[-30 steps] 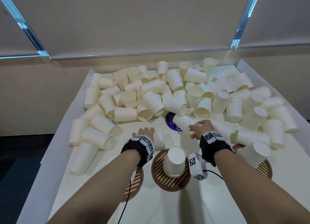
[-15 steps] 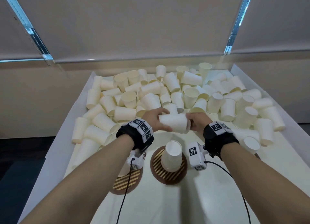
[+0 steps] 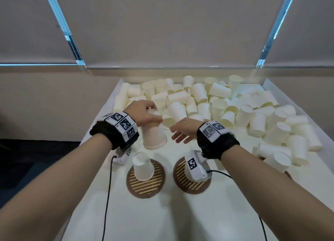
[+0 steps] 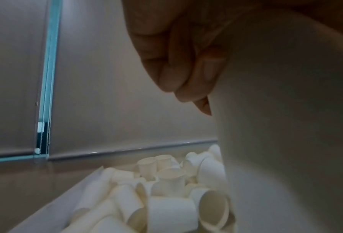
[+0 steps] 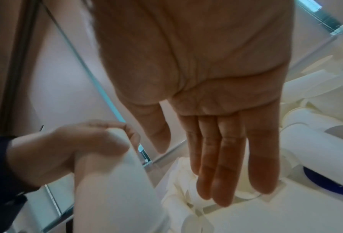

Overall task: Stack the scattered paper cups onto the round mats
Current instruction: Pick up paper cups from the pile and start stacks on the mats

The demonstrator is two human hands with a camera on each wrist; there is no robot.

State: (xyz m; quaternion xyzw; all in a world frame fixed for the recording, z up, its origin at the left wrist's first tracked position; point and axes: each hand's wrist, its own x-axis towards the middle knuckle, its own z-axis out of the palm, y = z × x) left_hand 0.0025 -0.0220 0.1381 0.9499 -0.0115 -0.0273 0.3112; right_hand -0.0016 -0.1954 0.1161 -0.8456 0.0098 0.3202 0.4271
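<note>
My left hand grips a white paper cup upside down by its base, in the air above and behind the left round mat. In the left wrist view its curled fingers press the cup's wall. An upturned cup stands on that striped brown mat. My right hand is beside the held cup with straight fingers and holds nothing. The middle mat lies partly under my right wrist camera. Scattered cups fill the back and right of the tray.
The white tray has raised walls on the left, back and right. Grey blinds hang behind it. Cables run from both wrist cameras across the tray's front. A third mat at the far right is almost hidden by cups.
Both hands held one cup sideways between them; now the left hand alone holds it upturned, moved left over the left mat, and the right hand has let go and opened.
</note>
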